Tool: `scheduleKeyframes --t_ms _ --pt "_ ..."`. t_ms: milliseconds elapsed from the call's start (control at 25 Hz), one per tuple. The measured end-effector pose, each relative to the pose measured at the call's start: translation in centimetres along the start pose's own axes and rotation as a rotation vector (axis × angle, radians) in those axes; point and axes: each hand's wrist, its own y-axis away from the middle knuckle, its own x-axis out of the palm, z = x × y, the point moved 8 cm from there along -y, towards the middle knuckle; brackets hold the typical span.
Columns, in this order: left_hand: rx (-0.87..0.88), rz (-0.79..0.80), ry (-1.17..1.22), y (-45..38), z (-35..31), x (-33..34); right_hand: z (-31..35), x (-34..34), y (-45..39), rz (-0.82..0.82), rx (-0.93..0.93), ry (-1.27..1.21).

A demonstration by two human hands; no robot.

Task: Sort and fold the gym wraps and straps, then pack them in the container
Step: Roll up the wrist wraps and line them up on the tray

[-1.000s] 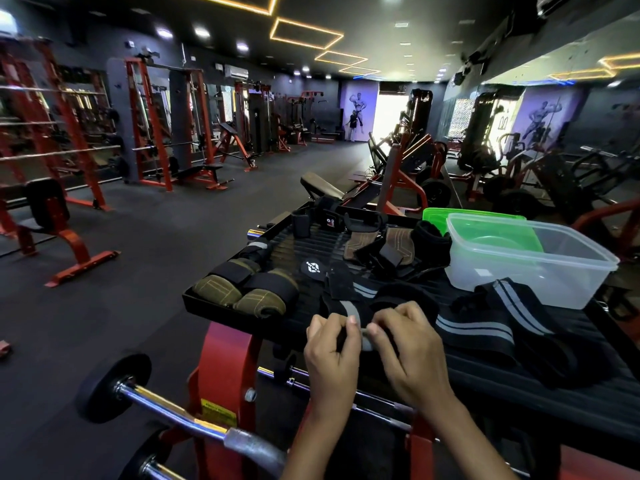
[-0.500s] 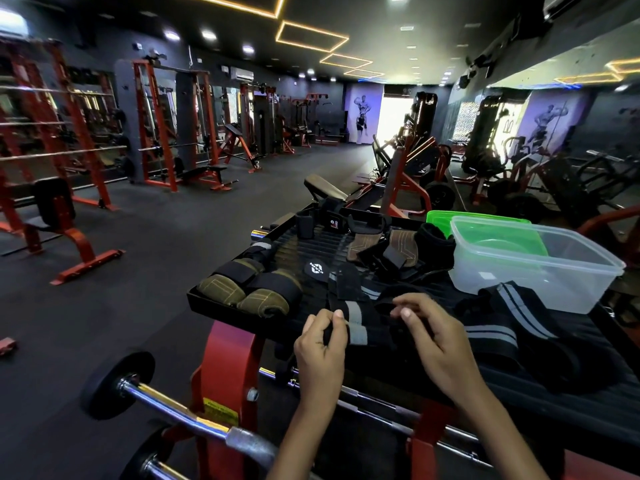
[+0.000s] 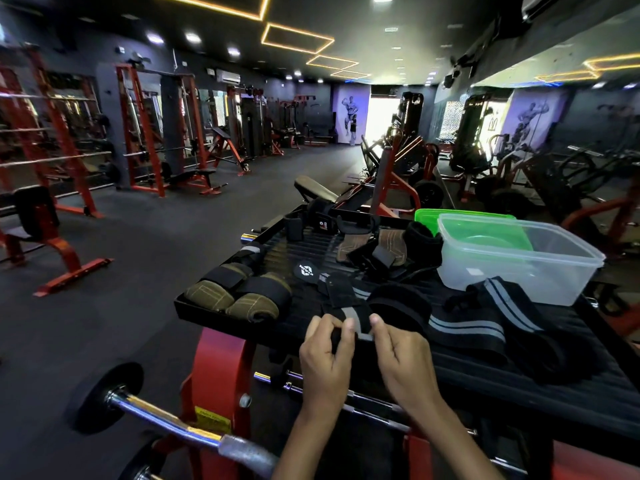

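At the near edge of the black ribbed platform (image 3: 519,382), my left hand (image 3: 325,355) and my right hand (image 3: 403,355) both pinch the end of a black wrap with grey stripes (image 3: 353,315). Its loose length (image 3: 464,329) trails right across the platform. A clear plastic container (image 3: 516,261) stands at the back right, with a green lid (image 3: 460,216) behind it. Rolled olive-and-black wraps (image 3: 235,292) lie at the left edge. Brown leather grips and black straps (image 3: 374,247) sit in the middle, beyond my hands.
The platform sits on a red machine frame (image 3: 218,379). A chrome barbell with a black plate (image 3: 145,407) juts out at lower left. Red racks and benches line the dark gym floor at left and behind.
My hands have drawn together again on the wrap end after spreading apart half a second ago. The fold of striped wrap now stands up between my fingers.
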Motion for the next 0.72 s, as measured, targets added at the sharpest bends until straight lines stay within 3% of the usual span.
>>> scheduleKeyframes --t_ms 160,280,360,440,560,720 --pt "-0.188 0.053 0.064 -0.5 1.2 0.6 1.4 -0.9 0.1 -0.001 -0.199 0.082" --pt "-0.086 0.067 0.042 -0.2 0.3 0.4 -0.5 0.0 -0.7 -0.018 0.009 -0.154" --pt "-0.017 0.032 0.015 0.0 -0.3 -0.2 -1.4 0.9 -0.7 0.069 0.137 -0.247" --pt "-0.058 -0.031 0.009 -0.3 0.0 -0.6 -0.6 0.7 -0.3 0.133 0.077 -0.268" --pt "-0.195 -0.088 0.042 -0.5 0.8 -0.4 1.8 -0.4 0.1 0.082 -0.173 -0.006" --pt "-0.023 -0.039 0.003 0.2 -0.3 -0.2 0.5 -0.5 -1.0 -0.017 -0.097 -0.147"
